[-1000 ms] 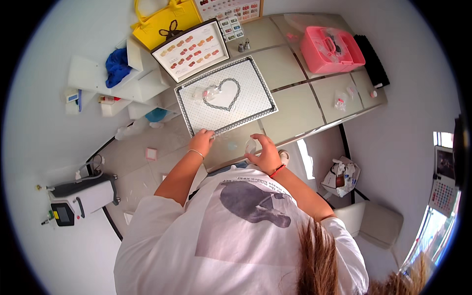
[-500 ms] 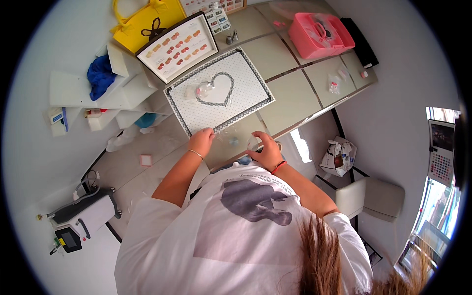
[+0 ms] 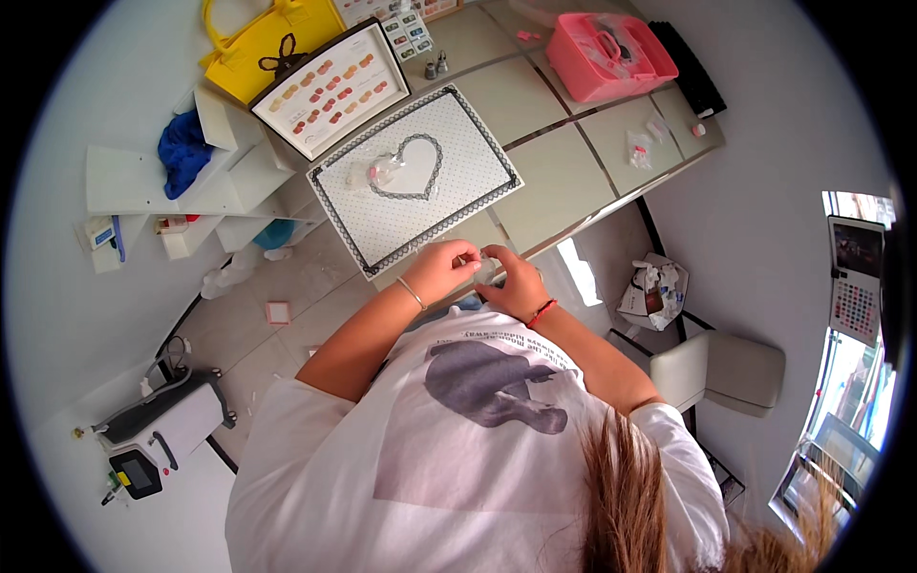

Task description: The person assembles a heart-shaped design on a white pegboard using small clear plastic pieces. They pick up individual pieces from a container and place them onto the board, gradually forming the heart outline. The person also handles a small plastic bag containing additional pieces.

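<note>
Both of my hands meet at the near edge of the table, close to my body. My right hand [image 3: 519, 289] is closed around a small clear, roundish object [image 3: 485, 271]; its exact kind is too small to tell. My left hand [image 3: 445, 270] has its thumb and fingertips pinched together right beside that object. Whether the left fingers grip its edge or some tiny thing is hidden. Just beyond my hands lies a white dotted mat [image 3: 478, 158] with a black lace border and a heart. A crumpled clear plastic bag [image 3: 386, 170] with something pink rests on it.
Behind the mat stand a framed colour sample board [image 3: 331, 91], a yellow bag [image 3: 272, 38] and two small bottles [image 3: 437, 66]. A pink box [image 3: 607, 62] and small clear packets [image 3: 640, 150] are at the table's far right. A chair [image 3: 731, 372] and waste bin [image 3: 654, 291] stand right.
My left hand has moved right from the mat's near edge to meet my right hand at the clear object. The view has shifted slightly.
</note>
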